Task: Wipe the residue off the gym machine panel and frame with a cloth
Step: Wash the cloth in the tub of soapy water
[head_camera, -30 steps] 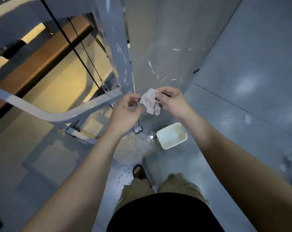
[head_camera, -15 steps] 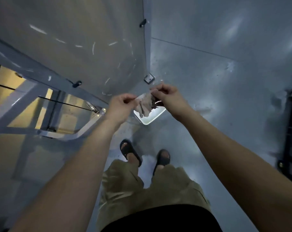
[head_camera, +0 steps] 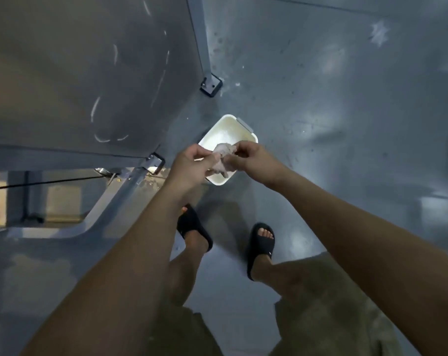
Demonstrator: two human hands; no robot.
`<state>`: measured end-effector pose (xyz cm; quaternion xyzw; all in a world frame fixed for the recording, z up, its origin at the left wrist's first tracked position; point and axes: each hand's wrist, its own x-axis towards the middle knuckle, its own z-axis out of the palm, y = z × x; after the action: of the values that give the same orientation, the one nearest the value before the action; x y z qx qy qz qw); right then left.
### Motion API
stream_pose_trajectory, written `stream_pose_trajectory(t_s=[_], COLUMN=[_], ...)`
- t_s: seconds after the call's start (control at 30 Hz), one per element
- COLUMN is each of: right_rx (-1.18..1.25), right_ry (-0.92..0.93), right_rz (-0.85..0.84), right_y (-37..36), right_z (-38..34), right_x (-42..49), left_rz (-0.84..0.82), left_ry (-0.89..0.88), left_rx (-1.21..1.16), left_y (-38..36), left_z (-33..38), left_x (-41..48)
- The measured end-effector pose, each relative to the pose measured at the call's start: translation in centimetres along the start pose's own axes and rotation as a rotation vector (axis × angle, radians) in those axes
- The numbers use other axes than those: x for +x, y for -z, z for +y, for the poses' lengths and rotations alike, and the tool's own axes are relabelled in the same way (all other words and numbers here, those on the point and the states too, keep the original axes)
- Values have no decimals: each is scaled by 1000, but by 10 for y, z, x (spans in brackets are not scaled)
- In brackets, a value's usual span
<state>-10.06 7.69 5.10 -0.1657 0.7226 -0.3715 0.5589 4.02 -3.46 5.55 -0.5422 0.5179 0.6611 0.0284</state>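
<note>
Both hands were closed on a crumpled pale cloth, the left hand pinching its left side and the right hand its right, directly above a white tub on the floor. The grey machine panel, at upper left, bore white streaks of residue. Its frame ran beneath.

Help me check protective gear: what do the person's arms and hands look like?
No gloves: the left hand and right hand are bare. The left forearm and right forearm are bare too, no sleeve, watch or band in view.
</note>
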Motion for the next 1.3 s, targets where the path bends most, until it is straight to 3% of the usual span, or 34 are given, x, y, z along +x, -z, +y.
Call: stream_pose_trajectory(t_s=[0.2,0.3,0.4,0.6,0.77,0.87,0.93,1.07,1.17,1.3], right_rx=[-108,-208,-528,-979,-914,-1094,-1182,-1069,-940,-990], right_ry=[-80,-140,-148,-20,34,100,50,-69,-67,-118], right_rz=[101,117,146,78,-90,-163,-164,-108,-183,-218], right_y=[-20,-25,-17,-8,-16,-16,-13,-19,-24,-24], right_z=[107,152,195,241,260,275,279,273,270,270], right_x=[129,198,261,339,379,398,401,399,395,389], left_rz=[-41,-42,-82,23,202,234,231,211,190,179], left_ry=[84,165,163,12,-87,-33,20,66,123,145], left_rx=[189,48,45,389,537,576,605,465,280,314], left_y=[-23,-29,-33,-54,-79,-81,-80,-82,-83,-85], left_z=[-102,-141,-173,-231,-262,-276,-279,-279,-281,-275], left_x=[145,209,266,360,399,415,419,415,414,415])
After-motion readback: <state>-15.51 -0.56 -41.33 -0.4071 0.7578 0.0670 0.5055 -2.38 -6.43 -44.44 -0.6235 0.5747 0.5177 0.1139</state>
